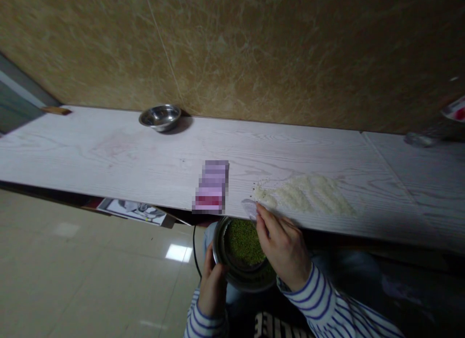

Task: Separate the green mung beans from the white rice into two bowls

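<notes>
The left hand comes up from below the desk's front edge, curled partway closed around the near left side of a metal bowl, thumb at the rim. The right hand reaches in over the bowl's right side, back upward, thumb and forefinger pinched together on a clear plastic piece at the front edge. The bowl, held over the lap beneath that edge, contains small green beans; just right of the plastic, white rice spreads in a thin, furrowed band with darker specks at its left end. Along the desk, a wooden block sits at the back left corner, a small steel bowl stands near the back edge, and a blurred pink-purple oblong lies at the front edge. Pale wood grain runs between these two, and behind the rice to the back edge.
</notes>
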{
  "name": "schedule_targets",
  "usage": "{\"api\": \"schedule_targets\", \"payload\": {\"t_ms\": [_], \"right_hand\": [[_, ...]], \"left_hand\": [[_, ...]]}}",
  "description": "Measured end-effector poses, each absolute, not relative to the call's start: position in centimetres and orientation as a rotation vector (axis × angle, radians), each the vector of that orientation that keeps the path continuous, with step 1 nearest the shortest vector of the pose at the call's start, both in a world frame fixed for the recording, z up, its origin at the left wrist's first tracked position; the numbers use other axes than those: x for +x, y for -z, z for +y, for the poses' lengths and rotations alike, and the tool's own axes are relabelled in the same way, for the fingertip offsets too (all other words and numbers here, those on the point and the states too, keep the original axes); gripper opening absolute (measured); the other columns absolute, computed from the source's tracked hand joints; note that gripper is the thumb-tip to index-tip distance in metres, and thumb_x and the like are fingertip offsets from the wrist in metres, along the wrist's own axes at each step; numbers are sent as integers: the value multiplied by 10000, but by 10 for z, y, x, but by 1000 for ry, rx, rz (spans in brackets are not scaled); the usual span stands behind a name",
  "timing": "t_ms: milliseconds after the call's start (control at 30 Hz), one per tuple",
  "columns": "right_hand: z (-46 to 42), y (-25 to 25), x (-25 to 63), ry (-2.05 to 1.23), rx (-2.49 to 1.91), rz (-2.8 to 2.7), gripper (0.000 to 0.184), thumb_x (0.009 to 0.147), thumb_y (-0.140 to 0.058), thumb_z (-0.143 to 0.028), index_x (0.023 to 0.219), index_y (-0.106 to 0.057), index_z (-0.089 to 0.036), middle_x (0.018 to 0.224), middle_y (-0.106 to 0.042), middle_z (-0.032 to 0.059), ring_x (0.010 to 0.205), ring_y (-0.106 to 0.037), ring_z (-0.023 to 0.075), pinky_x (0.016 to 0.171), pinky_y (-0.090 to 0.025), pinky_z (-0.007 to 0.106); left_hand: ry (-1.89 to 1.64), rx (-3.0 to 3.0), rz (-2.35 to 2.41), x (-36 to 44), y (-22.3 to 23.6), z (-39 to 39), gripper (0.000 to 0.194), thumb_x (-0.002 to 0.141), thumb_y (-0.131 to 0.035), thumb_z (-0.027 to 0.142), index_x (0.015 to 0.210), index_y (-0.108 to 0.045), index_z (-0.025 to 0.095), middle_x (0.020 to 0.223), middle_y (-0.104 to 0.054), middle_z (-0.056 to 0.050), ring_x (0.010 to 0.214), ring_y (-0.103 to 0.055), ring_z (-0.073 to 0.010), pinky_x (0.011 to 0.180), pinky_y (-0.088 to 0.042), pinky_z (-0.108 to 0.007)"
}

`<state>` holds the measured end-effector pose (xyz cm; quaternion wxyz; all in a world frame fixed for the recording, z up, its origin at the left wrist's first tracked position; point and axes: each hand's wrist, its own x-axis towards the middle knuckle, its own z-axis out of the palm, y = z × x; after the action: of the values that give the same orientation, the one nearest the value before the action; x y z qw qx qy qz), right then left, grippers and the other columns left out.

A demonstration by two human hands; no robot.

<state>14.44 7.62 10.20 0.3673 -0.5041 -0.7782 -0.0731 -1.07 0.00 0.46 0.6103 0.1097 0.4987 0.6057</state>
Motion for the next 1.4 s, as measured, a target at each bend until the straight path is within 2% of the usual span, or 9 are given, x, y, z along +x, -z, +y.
{"api": "schedule_targets", "payload": {"t_ms": [133,300,533,833,1033,1200,1400], "right_hand": [[66,-102,162,219,-1327,-1969,231,1000,-541,-105,1148,-712,-62,972,-822,127,736,-780,206,764,-612,317],[63,-104,166,238,-1342,-1921,216,979,-571,-99,1128,-726,-82,981,-822,132,738,-786,208,773,-632,308],[73,-102,150,163,-1313,-1925,261,992,-525,-93,1148,-733,-110,966,-826,111,739,-790,199,761,-647,300],[63,-104,171,210,-1410,-1888,225,986,-560,-126,1116,-740,-90,964,-823,131,730,-790,227,736,-667,335],[73,-105,155,169,-1353,-1904,256,995,-526,-107,1142,-735,-112,980,-825,114,735,-788,202,755,-660,303],[75,-103,155,148,-1363,-1914,257,1000,-521,-110,1132,-741,-110,986,-823,114,764,-793,206,779,-658,301],[67,-102,174,169,-1395,-1876,233,989,-555,-132,1112,-750,-100,990,-821,132,758,-794,220,765,-669,323]], "left_hand": [[-1373,245,1140,-13,1,-1,634,656,-801,275,1281,-700,286,1338,-717,-74,1343,-577,-363,1145,-437,-514],[-1378,254,1172,-13,11,-4,601,669,-812,312,1258,-707,262,1266,-734,-86,1312,-600,-365,1138,-439,-527],[-1374,273,1146,-12,4,-3,614,651,-822,327,1254,-713,292,1251,-747,-66,1286,-622,-367,1104,-484,-516],[-1349,297,1190,-10,11,-3,646,672,-793,320,1308,-682,284,1290,-722,-68,1316,-588,-352,1146,-426,-516],[-1345,285,1188,-13,11,-4,599,667,-793,324,1259,-706,295,1272,-733,-72,1250,-634,-365,1084,-493,-526],[-1339,319,1185,-14,12,-4,656,671,-795,350,1315,-683,288,1306,-721,-82,1322,-584,-378,1132,-446,-525],[-1318,332,1215,-9,15,-3,607,688,-772,305,1288,-690,269,1333,-703,-78,1361,-546,-371,1162,-401,-521]]}}
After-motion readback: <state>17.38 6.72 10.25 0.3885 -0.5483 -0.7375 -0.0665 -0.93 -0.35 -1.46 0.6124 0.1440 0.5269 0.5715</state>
